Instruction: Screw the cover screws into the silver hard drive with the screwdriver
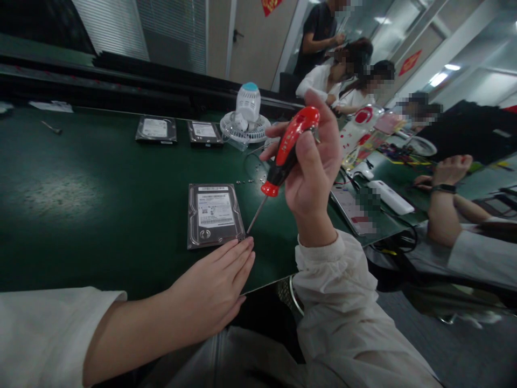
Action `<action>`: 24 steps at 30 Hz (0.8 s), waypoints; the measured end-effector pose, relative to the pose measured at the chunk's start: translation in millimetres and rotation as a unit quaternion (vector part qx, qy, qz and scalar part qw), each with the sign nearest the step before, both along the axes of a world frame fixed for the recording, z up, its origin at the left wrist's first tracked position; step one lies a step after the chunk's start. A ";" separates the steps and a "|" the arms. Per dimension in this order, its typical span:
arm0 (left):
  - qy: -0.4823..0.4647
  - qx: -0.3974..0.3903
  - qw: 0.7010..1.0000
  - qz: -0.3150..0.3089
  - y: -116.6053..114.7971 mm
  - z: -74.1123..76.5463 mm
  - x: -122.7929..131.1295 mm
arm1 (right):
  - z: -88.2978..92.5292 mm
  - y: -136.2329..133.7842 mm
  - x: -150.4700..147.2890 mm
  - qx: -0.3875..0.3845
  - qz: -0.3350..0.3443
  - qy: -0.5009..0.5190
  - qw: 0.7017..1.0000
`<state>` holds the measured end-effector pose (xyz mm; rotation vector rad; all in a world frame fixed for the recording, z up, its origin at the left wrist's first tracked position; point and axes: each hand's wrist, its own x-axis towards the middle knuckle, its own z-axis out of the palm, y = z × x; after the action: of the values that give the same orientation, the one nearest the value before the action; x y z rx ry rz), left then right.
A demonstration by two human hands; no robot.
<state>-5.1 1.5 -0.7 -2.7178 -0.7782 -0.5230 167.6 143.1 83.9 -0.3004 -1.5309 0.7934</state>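
Note:
My right hand (313, 161) is closed around the red and black handle of a screwdriver (297, 137). Its thin shaft slants down to the near right corner of a hard drive (214, 213), label side up on the green table. At that corner my left hand (220, 280) reaches out with fingers stretched, the tips against the drive's edge beside the screwdriver's tip, the thumb apart from them. Whatever lies under those fingertips is hidden. Behind the drive, several small screws (250, 181) are scattered.
Two more hard drives, one on the left (156, 129) and one on the right (204, 132), lie farther back beside a white fan (247, 116). A phone-like device (353, 207) and a white oblong case (391, 197) lie to the right. Another person's arm (446, 199) rests beyond; more people are behind.

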 end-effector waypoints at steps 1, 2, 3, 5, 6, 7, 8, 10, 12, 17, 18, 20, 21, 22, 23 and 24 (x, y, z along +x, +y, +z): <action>-0.002 0.001 1.000 -0.001 0.0 -0.1 0.0 | -0.3 1.7 0.1 -0.001 0.026 0.009 1.000; -0.003 0.002 1.000 -0.002 0.1 -0.3 0.0 | -0.5 3.3 0.2 0.001 0.045 0.014 0.999; -0.005 0.002 1.000 -0.004 0.2 -0.4 0.0 | -0.6 4.6 0.2 0.007 0.052 0.017 0.998; -0.005 0.001 1.000 -0.006 0.4 -0.6 0.1 | -0.6 5.6 -0.3 0.017 0.039 0.015 0.999; -0.004 0.000 1.000 -0.006 0.5 -0.6 0.1 | -0.5 5.5 -0.6 0.020 0.024 0.016 0.999; -0.003 -0.001 1.000 -0.005 0.7 -0.7 0.2 | -0.5 5.1 -0.8 0.024 -0.001 0.017 1.000; -0.001 0.000 1.000 -0.004 0.8 -0.7 0.2 | -0.5 4.7 -1.0 0.027 -0.032 0.017 0.999; 0.003 -0.001 1.000 -0.002 1.0 -0.8 0.3 | -1.0 4.4 -0.5 0.033 -0.089 0.015 0.995; 0.003 -0.003 1.000 0.000 1.0 -1.1 0.3 | -1.5 4.7 0.8 0.039 -0.118 0.004 0.992; -0.001 -0.002 1.000 0.000 -0.1 -0.9 -0.2 | -1.0 4.7 3.5 0.002 -0.022 -0.013 1.000; -0.001 -0.001 1.000 0.000 -0.2 -0.6 -0.2 | -0.6 4.2 3.3 -0.002 -0.002 -0.013 1.000; -0.001 -0.001 1.000 0.000 0.1 0.1 0.0 | 0.2 2.7 2.2 -0.002 0.012 -0.013 1.000; 0.000 -0.001 1.000 -0.001 0.4 0.4 0.1 | 0.4 1.7 1.4 0.000 0.010 -0.012 1.000; 0.000 -0.001 1.000 -0.001 0.7 0.6 0.3 | 0.6 0.7 0.6 0.003 0.002 -0.009 1.000; -0.001 -0.001 1.000 -0.002 1.0 0.7 0.5 | 0.7 -0.3 -0.3 0.005 -0.006 -0.007 1.000; -0.002 -0.001 1.000 -0.002 1.1 0.7 0.6 | 0.7 -1.3 -1.1 0.007 -0.016 -0.004 1.000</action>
<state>-4.5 2.6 0.0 -2.7211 -0.7746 -0.5296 166.5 141.8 84.7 -0.3164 -1.5360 0.7567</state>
